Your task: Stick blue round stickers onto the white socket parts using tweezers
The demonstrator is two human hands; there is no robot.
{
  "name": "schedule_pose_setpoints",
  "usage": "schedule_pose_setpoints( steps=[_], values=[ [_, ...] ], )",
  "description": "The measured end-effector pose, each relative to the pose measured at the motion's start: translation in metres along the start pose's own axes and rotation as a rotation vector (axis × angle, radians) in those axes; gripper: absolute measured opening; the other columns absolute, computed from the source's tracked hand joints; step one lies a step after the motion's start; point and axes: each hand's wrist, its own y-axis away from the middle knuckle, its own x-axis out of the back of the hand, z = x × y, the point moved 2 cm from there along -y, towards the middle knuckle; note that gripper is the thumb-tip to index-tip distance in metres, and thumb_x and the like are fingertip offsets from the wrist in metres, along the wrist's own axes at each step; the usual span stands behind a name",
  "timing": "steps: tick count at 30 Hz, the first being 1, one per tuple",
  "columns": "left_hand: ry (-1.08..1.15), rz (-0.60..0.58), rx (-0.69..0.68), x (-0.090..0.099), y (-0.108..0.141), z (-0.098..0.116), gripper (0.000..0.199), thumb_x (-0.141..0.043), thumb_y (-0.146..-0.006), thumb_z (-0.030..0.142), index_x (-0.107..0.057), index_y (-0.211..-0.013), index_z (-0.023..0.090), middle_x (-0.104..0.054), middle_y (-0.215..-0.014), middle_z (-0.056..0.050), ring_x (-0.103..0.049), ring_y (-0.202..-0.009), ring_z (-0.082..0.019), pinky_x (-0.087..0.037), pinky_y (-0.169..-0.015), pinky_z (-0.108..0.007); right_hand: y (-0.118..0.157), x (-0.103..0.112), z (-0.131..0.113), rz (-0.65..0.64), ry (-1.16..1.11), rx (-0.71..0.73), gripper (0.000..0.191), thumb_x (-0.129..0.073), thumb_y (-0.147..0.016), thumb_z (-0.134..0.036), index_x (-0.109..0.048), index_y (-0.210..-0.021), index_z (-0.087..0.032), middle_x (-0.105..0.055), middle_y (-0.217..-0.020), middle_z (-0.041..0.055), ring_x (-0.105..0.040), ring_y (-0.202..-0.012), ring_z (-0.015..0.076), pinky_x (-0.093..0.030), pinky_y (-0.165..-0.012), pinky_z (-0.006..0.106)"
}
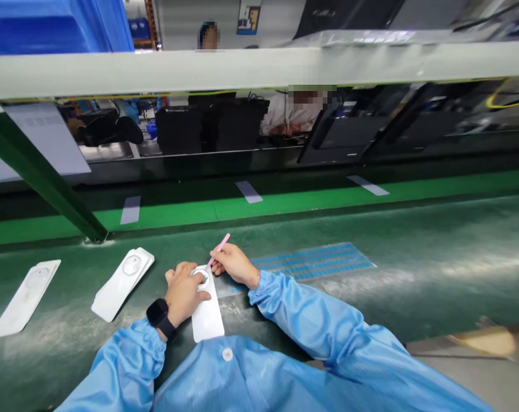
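Head view, looking across a long green-grey counter [328, 309]. L hand [182, 294], black smartwatch [158, 313] on the wrist, is curled over a round white plastic piece with a teal spot in its centre [201, 277], fingers and thumb around it, so it's held in a part-closed grip. The piece sits at the far end of a long flat white plastic tray [208, 317]. R hand [234, 264] is in a narrow pinch on a slim pink plastic stick [219, 250], the stick's tip at or v. near the round piece; exact contact hidden. Both hands are close together over the tray, w/ light-blue sleeves [302, 309] running back to the near side.

Left of the hands: two more white moulded trays w/ round recesses, one [122, 284] near, the other [25, 297] further off, both well apart from the L hand. Right: blue printed strip [313, 262] just past the R hand, then open counter toward the right. Far counter edge lies beyond, under a pale overhead rail [156, 71].
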Motion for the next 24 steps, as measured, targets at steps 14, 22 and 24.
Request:
schedule_pose_setpoints(
  steps=[14, 22, 24],
  values=[
    [0.032, 0.028, 0.091, 0.003, -0.007, 0.002, 0.021, -0.078, -0.082, 0.012, -0.069, -0.1, 0.018, -0.07, -0.138, -0.015, -0.065, -0.137, -0.032, -0.044, -0.116, -0.045, 0.002, 0.0, -0.015, 0.074, 0.037, 0.112, 0.041, -0.057, -0.104, -0.003, -0.056, -0.067, -0.02, -0.06, -0.05, -0.0041, -0.056, -0.042, 0.0098, -0.045, -0.047, 0.019],
    [0.318, 0.332, 0.002, 0.025, -0.012, 0.0, 0.027, -0.078, -0.077, 0.005, -0.062, -0.087, 0.025, -0.061, -0.109, -0.005, -0.069, -0.114, -0.026, -0.058, -0.108, -0.04, 0.02, 0.016, -0.005, -0.105, 0.197, 0.174, 0.008, -0.068, -0.087, -0.013, -0.067, -0.083, -0.019, -0.059, -0.06, -0.0076, -0.05, -0.051, 0.0097, -0.039, -0.053, 0.022],
    [0.357, 0.403, 0.016, 0.037, -0.023, -0.005, 0.023, -0.079, -0.08, 0.01, -0.067, -0.093, 0.024, -0.061, -0.114, -0.006, -0.068, -0.12, -0.027, -0.057, -0.112, -0.041, 0.013, 0.01, -0.005, -0.209, 0.181, 0.202, 0.015, -0.079, -0.075, -0.019, -0.067, -0.084, -0.019, -0.066, -0.069, -0.0059, -0.057, -0.059, 0.0104, -0.044, -0.058, 0.022]
  ],
)
